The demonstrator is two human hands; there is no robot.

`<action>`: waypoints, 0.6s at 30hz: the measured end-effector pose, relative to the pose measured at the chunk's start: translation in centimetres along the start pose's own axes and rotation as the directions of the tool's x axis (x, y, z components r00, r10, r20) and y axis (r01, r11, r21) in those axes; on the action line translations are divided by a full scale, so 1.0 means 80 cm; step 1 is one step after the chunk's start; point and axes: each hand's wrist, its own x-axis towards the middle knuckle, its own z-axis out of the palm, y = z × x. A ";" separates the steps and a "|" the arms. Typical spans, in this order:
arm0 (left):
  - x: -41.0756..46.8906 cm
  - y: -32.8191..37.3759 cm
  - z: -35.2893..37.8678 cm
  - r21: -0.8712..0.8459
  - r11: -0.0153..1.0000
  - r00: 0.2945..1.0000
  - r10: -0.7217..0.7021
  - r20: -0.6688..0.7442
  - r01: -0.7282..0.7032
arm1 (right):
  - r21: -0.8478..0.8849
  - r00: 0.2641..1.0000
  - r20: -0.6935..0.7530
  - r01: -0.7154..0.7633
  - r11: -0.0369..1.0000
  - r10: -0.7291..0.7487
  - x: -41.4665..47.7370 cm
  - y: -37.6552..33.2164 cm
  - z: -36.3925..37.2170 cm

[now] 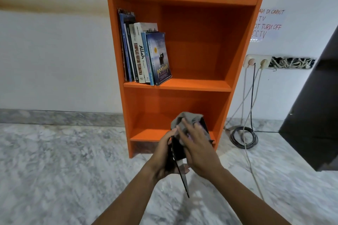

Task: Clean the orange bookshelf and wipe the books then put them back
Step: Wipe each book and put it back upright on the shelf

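left hand curled, right hand flat

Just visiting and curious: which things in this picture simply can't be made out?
Head view throughout.
Cover of the dark book: hidden by the grey cloth and right hand; title unreadable.
The wall sign: left part hidden behind the orange bookshelf side.
Bookshelf top: cut off by the upper edge.
Thinnest spines among the shelved books: too small to read.
Fingers of the left hand: partly behind the dark book.
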 end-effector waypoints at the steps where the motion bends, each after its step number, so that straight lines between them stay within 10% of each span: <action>1: -0.002 0.001 0.001 -0.005 1.000 1.000 -0.008 0.026 0.008 | 0.015 0.998 0.064 0.029 0.999 -0.030 -0.004 0.001 0.005; 12: 0.001 -0.001 -0.017 0.025 0.999 0.999 -0.040 0.016 0.039 | -0.154 0.937 0.064 0.348 0.925 -0.342 -0.038 0.024 0.018; 18: 0.006 -0.002 -0.023 0.070 0.997 0.979 -0.009 -0.206 0.024 | -0.034 0.965 0.200 0.182 0.983 -0.172 -0.062 0.040 0.030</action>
